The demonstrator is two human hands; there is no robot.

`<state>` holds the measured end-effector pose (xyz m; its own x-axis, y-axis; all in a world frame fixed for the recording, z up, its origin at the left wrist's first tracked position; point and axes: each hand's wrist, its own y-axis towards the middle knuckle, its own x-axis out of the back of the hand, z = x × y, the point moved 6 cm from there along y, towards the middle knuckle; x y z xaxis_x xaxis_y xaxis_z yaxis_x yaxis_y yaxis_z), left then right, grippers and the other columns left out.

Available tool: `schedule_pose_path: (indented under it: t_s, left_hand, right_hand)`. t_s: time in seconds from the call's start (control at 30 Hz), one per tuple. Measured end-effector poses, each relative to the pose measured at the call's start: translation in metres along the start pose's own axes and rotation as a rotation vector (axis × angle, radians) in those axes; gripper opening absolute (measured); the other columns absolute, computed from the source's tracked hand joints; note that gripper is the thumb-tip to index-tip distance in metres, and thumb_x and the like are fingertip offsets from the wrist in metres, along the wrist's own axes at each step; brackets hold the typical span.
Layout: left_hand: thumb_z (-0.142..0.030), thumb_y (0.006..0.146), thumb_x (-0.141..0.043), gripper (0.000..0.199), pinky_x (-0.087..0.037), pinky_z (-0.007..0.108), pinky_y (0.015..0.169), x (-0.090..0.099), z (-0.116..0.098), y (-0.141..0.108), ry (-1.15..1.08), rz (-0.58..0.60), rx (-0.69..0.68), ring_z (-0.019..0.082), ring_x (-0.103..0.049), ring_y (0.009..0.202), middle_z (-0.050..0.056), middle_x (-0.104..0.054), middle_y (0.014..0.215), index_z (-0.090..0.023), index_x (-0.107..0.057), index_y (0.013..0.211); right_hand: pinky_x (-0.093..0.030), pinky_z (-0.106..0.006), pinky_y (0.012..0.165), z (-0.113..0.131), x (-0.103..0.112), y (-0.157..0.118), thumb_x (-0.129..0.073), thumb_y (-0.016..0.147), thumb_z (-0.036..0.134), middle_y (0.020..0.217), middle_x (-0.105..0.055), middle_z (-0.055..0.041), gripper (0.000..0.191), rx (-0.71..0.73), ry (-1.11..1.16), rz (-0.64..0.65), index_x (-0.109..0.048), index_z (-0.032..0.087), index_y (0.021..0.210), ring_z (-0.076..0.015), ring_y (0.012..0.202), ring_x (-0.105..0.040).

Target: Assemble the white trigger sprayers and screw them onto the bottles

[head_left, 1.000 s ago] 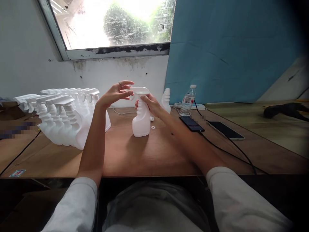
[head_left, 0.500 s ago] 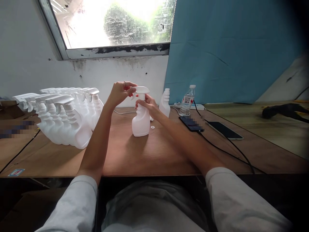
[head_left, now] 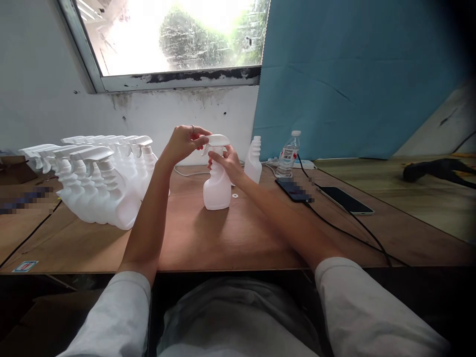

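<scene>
A white spray bottle (head_left: 217, 191) stands upright on the brown table (head_left: 208, 243), with a white trigger head (head_left: 218, 140) on its neck. My left hand (head_left: 185, 143) pinches the nozzle end of the trigger head. The fingers of my right hand (head_left: 228, 164) are wrapped round the neck, just below the head. Behind my right hand stands a white bottle without a trigger head (head_left: 253, 161). A small white ring (head_left: 235, 196) lies on the table to the right of the spray bottle.
At the left, several white spray bottles (head_left: 126, 203) stand in rows beside my left forearm. On the right are a clear water bottle (head_left: 288, 156), a dark phone (head_left: 293, 190), another phone (head_left: 345, 200) and black cables (head_left: 349, 233). A window (head_left: 178, 39) is above.
The trigger head sits slightly lower on the bottle's neck and has turned a little. Both hands have shifted slightly with it.
</scene>
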<state>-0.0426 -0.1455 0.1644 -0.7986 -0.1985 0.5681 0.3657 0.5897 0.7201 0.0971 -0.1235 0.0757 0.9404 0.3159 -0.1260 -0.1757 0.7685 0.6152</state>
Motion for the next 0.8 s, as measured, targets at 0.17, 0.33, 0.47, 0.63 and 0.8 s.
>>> schedule_pose_path:
  t_s: [0.17, 0.33, 0.47, 0.63, 0.8]
  left_hand:
    - [-0.029, 0.082, -0.068, 0.025, -0.053, 0.025, 0.068, -0.0013, 0.0011, -0.0001, -0.027, 0.026, 0.01, 0.01, -0.064, 0.061, 0.003, -0.07, 0.067, -0.015, -0.075, 0.102]
    - [-0.03, 0.081, -0.069, 0.026, -0.053, 0.025, 0.068, -0.0021, 0.0015, -0.0004, -0.049, 0.031, 0.01, 0.01, -0.064, 0.061, 0.003, -0.07, 0.068, -0.015, -0.075, 0.101]
    - [-0.031, 0.081, -0.068, 0.027, -0.053, 0.024, 0.067, -0.0021, 0.0018, -0.0004, -0.042, 0.035, 0.006, 0.01, -0.064, 0.061, 0.003, -0.069, 0.066, -0.015, -0.075, 0.101]
    - [-0.031, 0.081, -0.068, 0.027, -0.053, 0.024, 0.067, -0.0013, 0.0011, -0.0005, -0.035, 0.034, 0.009, 0.01, -0.063, 0.061, 0.003, -0.07, 0.068, -0.015, -0.075, 0.101]
    - [-0.031, 0.082, -0.068, 0.025, -0.053, 0.024, 0.066, -0.0012, -0.0017, -0.0014, -0.037, 0.059, 0.008, 0.01, -0.064, 0.061, 0.003, -0.069, 0.067, -0.016, -0.076, 0.1]
  right_hand:
    - [-0.05, -0.026, 0.052, -0.0012, 0.0008, -0.0005, -0.077, 0.072, 0.046, 0.069, -0.061, 0.0048, 0.053, -0.028, 0.013, 0.015, -0.046, 0.024, 0.109, -0.0129, 0.058, -0.06]
    - [-0.052, -0.027, 0.055, 0.0002, 0.0001, -0.0012, -0.073, 0.076, 0.049, 0.07, -0.062, 0.0038, 0.049, -0.02, 0.057, 0.048, -0.047, 0.024, 0.11, -0.0132, 0.06, -0.061]
    - [-0.052, -0.026, 0.056, -0.0005, 0.0045, -0.0015, -0.077, 0.072, 0.047, 0.071, -0.062, 0.0038, 0.052, -0.034, 0.012, 0.008, -0.05, 0.023, 0.108, -0.0129, 0.06, -0.062]
    - [-0.054, -0.028, 0.061, -0.0032, 0.002, -0.001, -0.074, 0.077, 0.045, 0.074, -0.063, 0.0001, 0.036, -0.053, 0.091, 0.082, -0.055, 0.018, 0.093, -0.0131, 0.065, -0.063]
    - [-0.05, -0.025, 0.052, -0.0055, 0.0063, -0.0004, -0.078, 0.072, 0.045, 0.071, -0.062, 0.0012, 0.04, -0.064, 0.008, -0.028, -0.053, 0.02, 0.089, -0.0124, 0.059, -0.061]
